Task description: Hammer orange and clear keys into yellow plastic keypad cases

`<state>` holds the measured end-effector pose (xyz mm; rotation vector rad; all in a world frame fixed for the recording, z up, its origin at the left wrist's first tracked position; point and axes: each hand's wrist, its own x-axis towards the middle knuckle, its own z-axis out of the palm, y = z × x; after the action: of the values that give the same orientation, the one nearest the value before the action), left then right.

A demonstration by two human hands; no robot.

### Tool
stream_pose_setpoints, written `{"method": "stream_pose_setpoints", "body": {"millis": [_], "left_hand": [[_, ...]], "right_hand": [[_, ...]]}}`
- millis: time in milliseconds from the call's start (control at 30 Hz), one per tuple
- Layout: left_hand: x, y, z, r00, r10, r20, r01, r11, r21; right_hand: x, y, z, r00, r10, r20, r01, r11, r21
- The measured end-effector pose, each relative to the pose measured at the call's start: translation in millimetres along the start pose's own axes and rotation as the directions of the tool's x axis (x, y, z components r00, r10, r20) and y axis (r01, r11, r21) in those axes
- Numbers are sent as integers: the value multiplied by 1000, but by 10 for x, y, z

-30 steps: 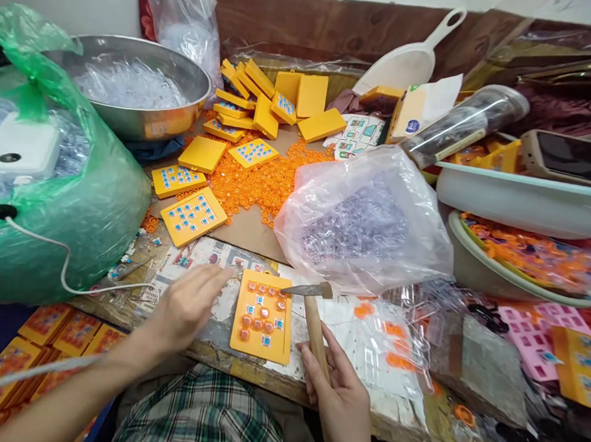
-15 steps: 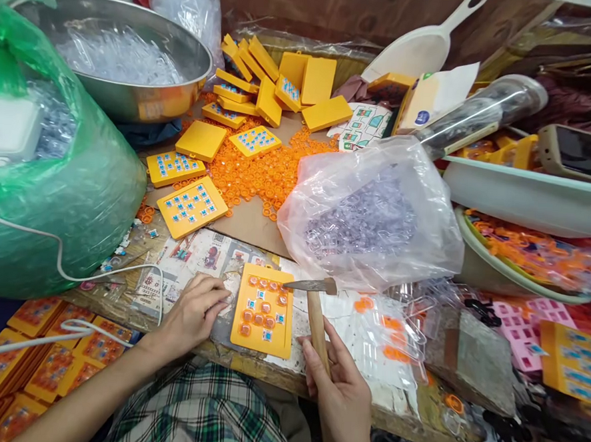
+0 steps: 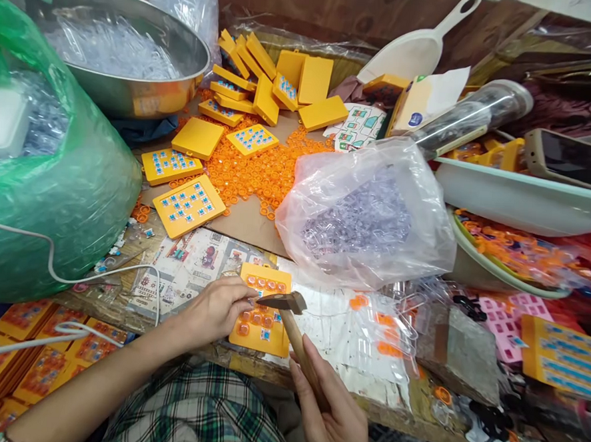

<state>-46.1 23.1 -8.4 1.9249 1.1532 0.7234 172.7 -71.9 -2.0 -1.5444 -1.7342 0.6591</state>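
Observation:
A yellow plate [image 3: 251, 342] lies flat at the table's front edge, carrying several translucent orange caps [image 3: 256, 318] and bare blue switches [image 3: 265, 334]. My left hand [image 3: 214, 313] reaches over the plate's left side with thumb and forefinger pinched; whatever is between them, if anything, is too small to make out. A hammer [image 3: 304, 361] is in my right hand [image 3: 336, 413], gripped around its wooden handle. Its dark metal head hangs over the plate, with the pointed end beside my left fingertips, and hides part of the caps.
Loose orange rings [image 3: 248, 171] lie behind among yellow plates [image 3: 189, 204]. A clear bag [image 3: 317, 262] of transparent pieces stands behind the plate. At left are a green bag [image 3: 90, 215] and a metal bowl [image 3: 133, 94]. A white cable [image 3: 107, 273] crosses the table's left side.
My left hand has moved right, from beside the plate to over it. The hammer head has shifted left and slightly down, over the caps.

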Motion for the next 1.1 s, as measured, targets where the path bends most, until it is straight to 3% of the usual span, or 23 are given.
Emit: {"method": "stream_pose_setpoints", "body": {"millis": [167,367,633,800,967,1100], "left_hand": [[5,-105,-14,1000,-2,13,2,1000,-23],[-19,-83,-14,998,-62,8,62,991,-117],[-57,-64,18,996,-74,40,78,991,-111],[-59,-108,30,996,-88,27,91,983,-159],[-45,-108,52,997,-79,-8,78,988,-135],[-52,-93,65,996,-88,-34,84,991,-108]], "right_hand": [[23,-108,-30,994,-92,56,96,992,-76],[63,-196,-70,985,-124,-124,111,988,-106],[-6,-93,-46,989,-75,124,91,987,-130],[7,-146,-93,988,-103,115,121,980,-158],[-3,-154,-76,984,-174,32,177,969,-170],[-48,-65,-16,986,-128,106,151,957,-249]]}}
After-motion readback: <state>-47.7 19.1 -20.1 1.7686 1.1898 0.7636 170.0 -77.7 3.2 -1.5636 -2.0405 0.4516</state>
